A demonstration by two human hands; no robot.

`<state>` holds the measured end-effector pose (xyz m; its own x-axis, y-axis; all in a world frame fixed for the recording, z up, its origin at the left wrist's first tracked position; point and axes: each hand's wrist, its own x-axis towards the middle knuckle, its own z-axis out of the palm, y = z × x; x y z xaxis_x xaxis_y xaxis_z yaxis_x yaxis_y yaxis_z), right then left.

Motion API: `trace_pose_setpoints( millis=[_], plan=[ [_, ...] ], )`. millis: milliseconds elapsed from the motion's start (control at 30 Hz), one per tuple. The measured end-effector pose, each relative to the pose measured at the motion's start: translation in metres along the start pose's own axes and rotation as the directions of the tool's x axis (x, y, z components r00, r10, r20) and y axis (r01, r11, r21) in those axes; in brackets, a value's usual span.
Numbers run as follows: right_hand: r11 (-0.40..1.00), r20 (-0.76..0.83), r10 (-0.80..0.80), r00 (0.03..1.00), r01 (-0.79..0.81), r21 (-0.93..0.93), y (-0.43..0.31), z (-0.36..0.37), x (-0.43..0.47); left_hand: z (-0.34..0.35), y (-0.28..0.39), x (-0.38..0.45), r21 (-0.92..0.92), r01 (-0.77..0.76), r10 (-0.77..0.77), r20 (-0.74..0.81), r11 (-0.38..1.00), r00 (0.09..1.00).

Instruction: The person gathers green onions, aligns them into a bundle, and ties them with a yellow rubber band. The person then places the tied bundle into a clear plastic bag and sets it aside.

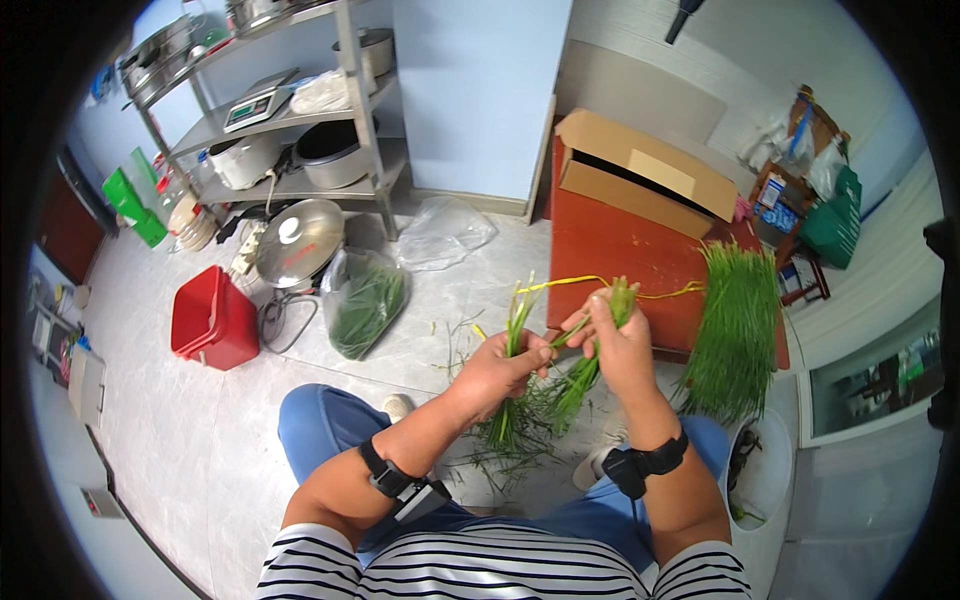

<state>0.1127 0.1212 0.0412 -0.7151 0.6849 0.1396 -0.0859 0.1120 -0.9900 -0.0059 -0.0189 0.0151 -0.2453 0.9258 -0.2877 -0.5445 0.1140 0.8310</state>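
Observation:
My left hand (507,367) is closed around a small bunch of green chives (517,322), stems up and leaves hanging down. A second, thicker bunch of chives (621,301) is gripped in my right hand (621,337), beside the left. A few strands stretch between the two hands. Loose leaf scraps (510,457) lie on the floor beneath, between my shoes. To the right, a large bundle of chives (739,322) lies over the edge of the red table (622,247), its leaves hanging down. A yellow tie (667,294) runs across the tabletop.
On the floor to the left are a clear bag of greens (367,307), a red bucket (214,319), a pan lid (300,241) and a cable (285,330). A cardboard box (645,176) sits on the table. A metal shelf (367,127) holds pots and a scale. At right stands a white bin (772,480).

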Motion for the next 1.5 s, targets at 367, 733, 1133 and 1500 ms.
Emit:
trace_pose_setpoints(
  millis=[367, 733, 1133, 1500],
  plan=[
    [0.977, -0.002, -0.106, 0.994, 0.104, 0.184, -0.007, 0.009, -0.001, -0.016, -0.008, 0.003, -0.214, 0.025, -0.053, -0.123, 0.976, 0.991],
    [0.992, 0.163, 0.087, 0.983, -0.1, 0.073, -0.005, 0.021, -0.008, -0.009, 0.001, -0.003, 0.01, 0.132, -0.132, 0.167, 0.991, 0.977],
    [0.99, 0.05, 0.144, 0.988, -0.144, 0.009, 0.016, 0.006, 0.0, -0.004, 0.001, -0.003, 0.033, -0.018, 0.015, 0.066, 0.999, 0.998],
    [0.937, -0.125, 0.211, 0.969, -0.164, 0.307, 0.004, -0.02, 0.014, -0.005, 0.001, -0.006, -0.015, -0.037, 0.038, 0.027, 0.999, 0.999]
  ],
)
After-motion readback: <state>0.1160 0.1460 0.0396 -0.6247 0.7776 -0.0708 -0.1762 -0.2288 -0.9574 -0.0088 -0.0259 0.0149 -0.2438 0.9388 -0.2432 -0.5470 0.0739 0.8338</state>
